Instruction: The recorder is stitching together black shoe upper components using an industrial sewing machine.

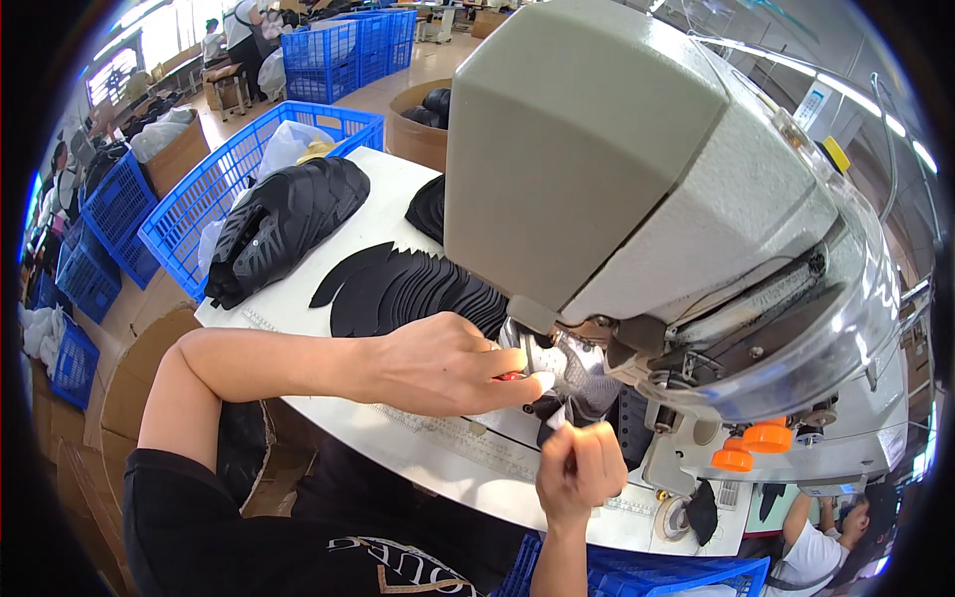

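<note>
A large grey-beige sewing machine (587, 149) fills the upper right, its working end over a dark grey and black fabric piece (589, 383). My left hand (448, 366) reaches in from the left, fingers curled and closed at the edge of that piece. Between them shows a small red object (509, 376), mostly hidden. Just nearer to me, my right hand (580, 468) is closed in a pinch below the fabric, a small pale tip at its fingers; what it grips is hidden. Behind my left hand lies a fanned row of black curved pieces (413, 294).
Black shoe uppers (288, 224) lie at the white table's (373, 179) left end, beside a blue crate (179, 214). Orange knobs (766, 436) stick out under the machine head. Another blue crate (676, 572) stands below the near edge. A person (811, 547) sits at lower right.
</note>
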Motion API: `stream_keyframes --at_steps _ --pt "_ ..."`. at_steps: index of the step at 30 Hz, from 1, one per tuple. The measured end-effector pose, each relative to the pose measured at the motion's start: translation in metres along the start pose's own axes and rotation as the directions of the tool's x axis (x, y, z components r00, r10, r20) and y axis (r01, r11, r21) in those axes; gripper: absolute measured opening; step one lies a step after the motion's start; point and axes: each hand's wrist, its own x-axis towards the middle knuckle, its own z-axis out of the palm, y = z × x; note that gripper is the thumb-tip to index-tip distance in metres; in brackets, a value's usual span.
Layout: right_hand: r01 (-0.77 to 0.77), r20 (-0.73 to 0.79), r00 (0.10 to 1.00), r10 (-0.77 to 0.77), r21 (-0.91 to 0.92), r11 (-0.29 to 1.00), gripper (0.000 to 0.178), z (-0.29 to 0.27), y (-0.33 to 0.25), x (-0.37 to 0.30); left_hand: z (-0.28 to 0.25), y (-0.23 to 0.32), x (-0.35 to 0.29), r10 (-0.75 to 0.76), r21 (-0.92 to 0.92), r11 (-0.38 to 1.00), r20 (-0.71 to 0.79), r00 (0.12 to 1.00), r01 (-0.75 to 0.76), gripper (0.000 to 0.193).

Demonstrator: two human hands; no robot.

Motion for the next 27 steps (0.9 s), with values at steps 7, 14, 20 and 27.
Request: stream_keyframes --at_steps 7,14,20,27 --pt "-0.008 0.044 0.999 0.01 -0.041 0.999 0.021 -0.011 -0.007 -0.002 0.001 -0.001 0.009 0.063 0.034 0.998 -0.112 0.992 -0.06 0.029" --pt "0.019 0.069 0.997 -0.014 -0.071 0.997 0.018 -0.011 -0.004 0.001 -0.001 0.0 0.016 0.142 0.138 0.982 -0.082 0.986 -0.13 0.022" --pt "-0.109 -0.006 0.994 0.109 -0.065 0.992 0.018 -0.044 -0.012 -0.027 -0.001 -0.006 -0.007 -0.152 -0.172 0.977 -0.158 0.976 0.125 0.029" --pt "-0.267 0.071 0.959 0.275 -0.111 0.957 0.044 -0.016 -0.021 0.006 0.043 -0.016 -0.019 -0.836 -0.924 0.07 0.152 0.527 0.377 0.031"
